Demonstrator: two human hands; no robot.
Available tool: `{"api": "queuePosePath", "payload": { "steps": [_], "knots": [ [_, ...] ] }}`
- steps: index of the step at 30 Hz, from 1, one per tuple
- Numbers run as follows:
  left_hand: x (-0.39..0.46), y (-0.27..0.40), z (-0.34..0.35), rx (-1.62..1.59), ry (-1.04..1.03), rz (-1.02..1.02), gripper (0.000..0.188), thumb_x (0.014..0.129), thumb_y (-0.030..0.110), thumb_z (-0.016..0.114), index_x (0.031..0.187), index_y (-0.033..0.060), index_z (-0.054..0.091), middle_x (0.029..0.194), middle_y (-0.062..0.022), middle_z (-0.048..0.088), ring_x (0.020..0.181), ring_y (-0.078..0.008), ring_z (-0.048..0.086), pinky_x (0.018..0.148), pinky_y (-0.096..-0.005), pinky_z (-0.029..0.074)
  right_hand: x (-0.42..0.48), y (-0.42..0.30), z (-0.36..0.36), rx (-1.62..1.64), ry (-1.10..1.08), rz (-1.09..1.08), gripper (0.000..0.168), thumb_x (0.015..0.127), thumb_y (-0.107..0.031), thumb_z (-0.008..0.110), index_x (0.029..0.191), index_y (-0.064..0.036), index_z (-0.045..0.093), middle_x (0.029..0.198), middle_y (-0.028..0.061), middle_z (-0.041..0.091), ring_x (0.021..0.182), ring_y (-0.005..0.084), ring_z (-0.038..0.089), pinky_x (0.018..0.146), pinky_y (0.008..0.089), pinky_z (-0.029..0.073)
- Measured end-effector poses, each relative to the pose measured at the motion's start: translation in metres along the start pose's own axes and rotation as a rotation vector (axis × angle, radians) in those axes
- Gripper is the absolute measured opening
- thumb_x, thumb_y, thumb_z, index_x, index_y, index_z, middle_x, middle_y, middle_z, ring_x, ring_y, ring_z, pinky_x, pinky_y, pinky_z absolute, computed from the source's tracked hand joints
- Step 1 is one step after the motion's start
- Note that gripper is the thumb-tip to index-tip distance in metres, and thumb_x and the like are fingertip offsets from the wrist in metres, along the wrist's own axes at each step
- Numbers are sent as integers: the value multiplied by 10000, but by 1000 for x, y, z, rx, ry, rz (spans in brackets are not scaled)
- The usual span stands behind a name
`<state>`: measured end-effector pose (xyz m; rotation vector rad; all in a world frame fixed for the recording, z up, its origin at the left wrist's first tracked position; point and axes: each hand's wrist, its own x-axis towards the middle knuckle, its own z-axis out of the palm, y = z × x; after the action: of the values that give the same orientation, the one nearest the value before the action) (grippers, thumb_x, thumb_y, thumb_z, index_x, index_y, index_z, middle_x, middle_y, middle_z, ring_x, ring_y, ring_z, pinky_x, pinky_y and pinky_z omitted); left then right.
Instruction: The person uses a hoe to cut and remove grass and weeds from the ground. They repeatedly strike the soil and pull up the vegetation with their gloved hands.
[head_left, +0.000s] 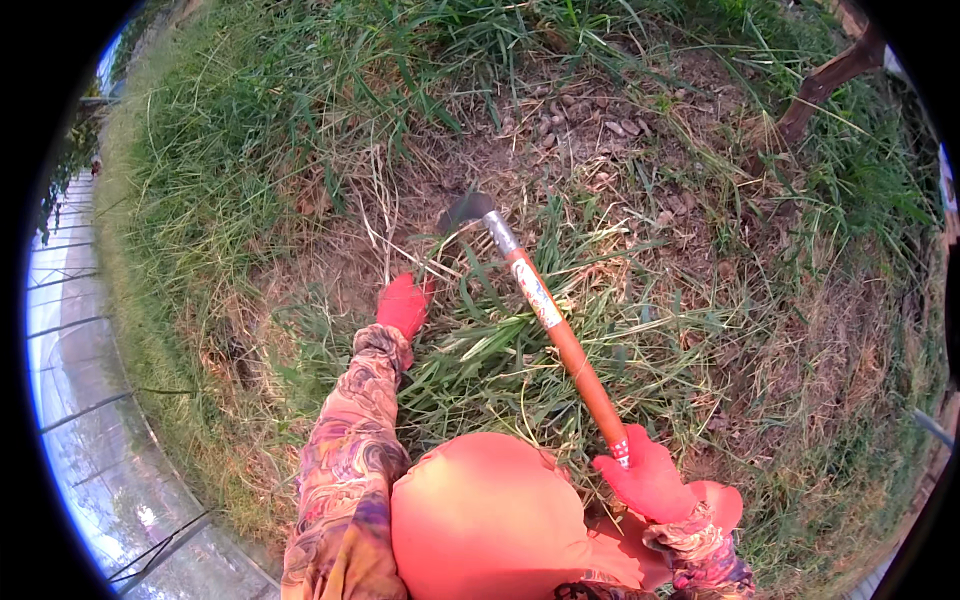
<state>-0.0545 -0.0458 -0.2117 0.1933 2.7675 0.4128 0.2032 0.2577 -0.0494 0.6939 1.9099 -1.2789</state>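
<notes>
My right hand (651, 476), in a red glove, grips the lower end of a sickle (574, 356). Its orange handle slants up and to the left, bearing a printed label. A metal socket joins it to a dark, blurred blade (465, 210), which is low over the weeds. In a matching glove, my left hand (403, 306) is down at the grass, left of the handle and below the blade. Dry stalks (386, 217) meet its far side; its fingers are hidden, so any hold on them is unclear. Loose green grass (495, 352) lies between the hands.
Coral cloth over a rounded part of my body (487, 517) fills the bottom middle. Taller grass (420, 60) grows beyond a patch of bare soil with pebble-like lumps (592, 120). A woody trunk (825, 86) leans at upper right. Translucent sheeting on a frame (82, 390) borders the left.
</notes>
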Motion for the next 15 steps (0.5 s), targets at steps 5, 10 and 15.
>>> {"api": "queuePosePath", "payload": {
  "steps": [5, 10, 15],
  "knots": [
    [-6, 4, -14, -62, -104, -51, 372, 814, 368, 617, 841, 2, 559, 794, -227, 596, 786, -411, 574, 673, -462, 450, 30, -8, 2, -158, 128, -160, 302, 826, -265, 598, 956, -38, 448, 700, 202, 578, 702, 418, 579, 596, 479, 439],
    [-8, 2, -48, -28, -139, -208, 470, 811, 439, 596, 966, -4, 583, 941, -260, 605, 925, -429, 565, 779, -466, 444, -24, 30, 11, -245, 114, 93, 317, 757, -259, 678, 889, -37, 493, 664, 157, 563, 625, 358, 569, 555, 416, 439],
    [-64, 15, -32, 156, -195, 288, 470, 745, 291, 645, 1165, 105, 547, 1086, -143, 607, 1012, -315, 572, 875, -366, 448, -71, 46, -9, -171, 99, 19, 361, 721, -258, 722, 924, -31, 529, 670, 94, 572, 589, 283, 562, 550, 384, 445]
  ]
}}
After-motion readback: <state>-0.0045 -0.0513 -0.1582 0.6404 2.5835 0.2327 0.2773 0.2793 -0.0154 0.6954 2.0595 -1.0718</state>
